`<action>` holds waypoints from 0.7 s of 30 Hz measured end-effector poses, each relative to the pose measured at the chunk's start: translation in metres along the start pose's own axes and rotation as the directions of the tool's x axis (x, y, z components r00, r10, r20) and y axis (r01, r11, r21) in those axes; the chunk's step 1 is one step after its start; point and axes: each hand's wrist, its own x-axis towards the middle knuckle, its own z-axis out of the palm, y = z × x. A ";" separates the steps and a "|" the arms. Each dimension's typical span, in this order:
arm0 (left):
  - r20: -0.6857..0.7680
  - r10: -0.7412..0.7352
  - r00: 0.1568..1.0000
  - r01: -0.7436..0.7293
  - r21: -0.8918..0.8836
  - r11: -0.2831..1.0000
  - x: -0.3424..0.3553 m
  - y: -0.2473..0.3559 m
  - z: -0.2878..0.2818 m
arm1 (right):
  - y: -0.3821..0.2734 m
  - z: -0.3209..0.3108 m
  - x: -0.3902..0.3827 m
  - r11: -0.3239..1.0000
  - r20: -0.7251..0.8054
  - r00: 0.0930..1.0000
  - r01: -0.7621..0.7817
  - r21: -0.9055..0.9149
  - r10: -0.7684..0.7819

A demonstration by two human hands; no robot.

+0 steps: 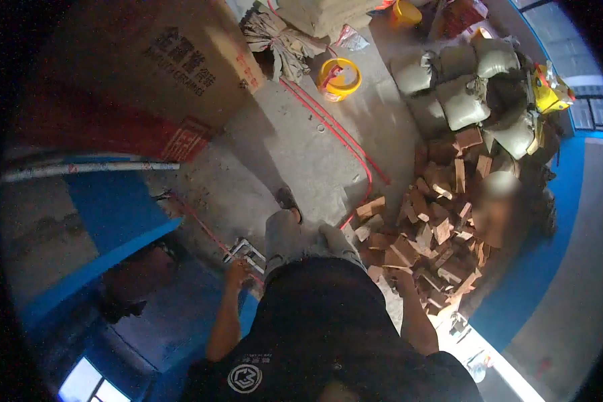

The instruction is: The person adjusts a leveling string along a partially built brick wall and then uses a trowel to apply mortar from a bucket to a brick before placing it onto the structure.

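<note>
My left hand (pixel 236 272) hangs low at my left side, right beside a small pale rectangular frame (pixel 248 253). Whether the hand grips that frame is too small and dark to make out. On the other side, my right hand (pixel 400 279) reaches down at the near edge of a heap of reddish-brown bricks (pixel 442 231). Its fingers blend into the bricks, so I cannot see whether one is held. Some bricks in the heap look broken, and they lie at all angles.
Red pipes (pixel 328 130) run along the concrete floor (pixel 261 134) ahead. A yellow bucket (pixel 340 79) stands beyond them. Filled sacks (pixel 462 104) are stacked at the far right. A large printed cardboard sheet (pixel 161 60) is at left, near a white pipe (pixel 100 169).
</note>
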 end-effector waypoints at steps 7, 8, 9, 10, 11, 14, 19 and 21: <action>-0.630 0.549 0.549 0.291 0.760 0.581 0.096 0.070 0.126 | -0.024 0.063 -0.031 0.982 -0.074 0.994 -0.066 0.179 0.080; -0.637 0.530 0.560 0.332 0.759 0.560 0.101 0.081 0.135 | -0.027 0.075 -0.036 0.982 -0.062 0.997 -0.028 0.187 0.041; -0.636 0.528 0.563 0.339 0.760 0.554 0.108 0.089 0.141 | -0.030 0.084 -0.041 0.981 -0.052 0.999 0.010 0.196 0.001; -0.658 0.522 0.543 0.389 0.748 0.538 0.116 0.095 0.146 | -0.035 0.093 -0.043 0.979 -0.054 0.999 0.007 0.205 0.004; -0.675 0.519 0.524 0.430 0.736 0.523 0.122 0.100 0.147 | -0.041 0.099 -0.044 0.972 -0.059 0.998 -0.022 0.234 0.037; -0.615 0.343 0.710 0.162 0.616 0.771 0.104 0.122 0.115 | -0.058 0.107 -0.036 0.978 -0.024 1.000 -0.002 0.206 0.007; -0.663 0.547 0.511 0.484 0.748 0.454 0.124 0.103 0.144 | -0.047 0.085 0.028 0.988 -0.105 0.984 0.134 -0.073 -0.141; -0.694 0.556 0.457 0.461 0.720 0.519 0.115 0.107 0.137 | -0.059 0.088 0.034 0.992 -0.129 0.984 0.122 -0.043 -0.126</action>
